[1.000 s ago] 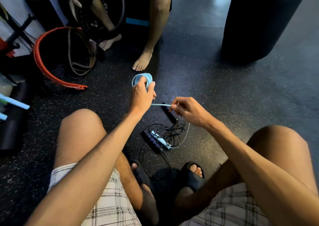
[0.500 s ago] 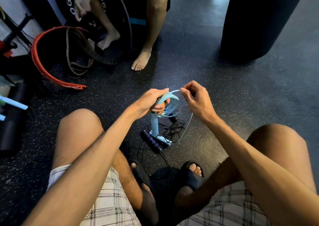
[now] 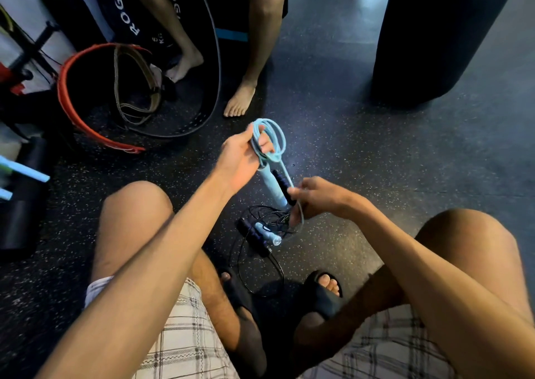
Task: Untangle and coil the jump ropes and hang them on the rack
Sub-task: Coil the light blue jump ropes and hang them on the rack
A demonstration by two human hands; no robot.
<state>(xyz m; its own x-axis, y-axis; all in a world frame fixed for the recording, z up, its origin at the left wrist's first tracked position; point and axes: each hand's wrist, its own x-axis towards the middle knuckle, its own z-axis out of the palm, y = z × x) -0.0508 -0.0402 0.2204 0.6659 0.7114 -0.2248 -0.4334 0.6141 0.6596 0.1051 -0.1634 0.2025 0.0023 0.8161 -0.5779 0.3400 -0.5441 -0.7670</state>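
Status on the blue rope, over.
Left hand grips blue rope coil. Right hand pinches trailing strand. Second blue handle lies in black rope tangle on floor.

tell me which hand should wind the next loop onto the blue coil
Right. The right hand pinches the loose strand; the left hand is busy gripping the blue coil.

Two jump ropes are showing: light blue rope [image 3: 270, 135] at 12 o'clock, black rope [image 3: 272, 215] lying at 6. Four grips are showing: two light blue handles [image 3: 271, 189], two dark handles [image 3: 252, 232]. Two hands are gripping the blue one: left hand [image 3: 240, 158], right hand [image 3: 321, 199]. Three belts [image 3: 86, 123] are lying at 10, one punching bag [image 3: 434, 31] is standing at 1.
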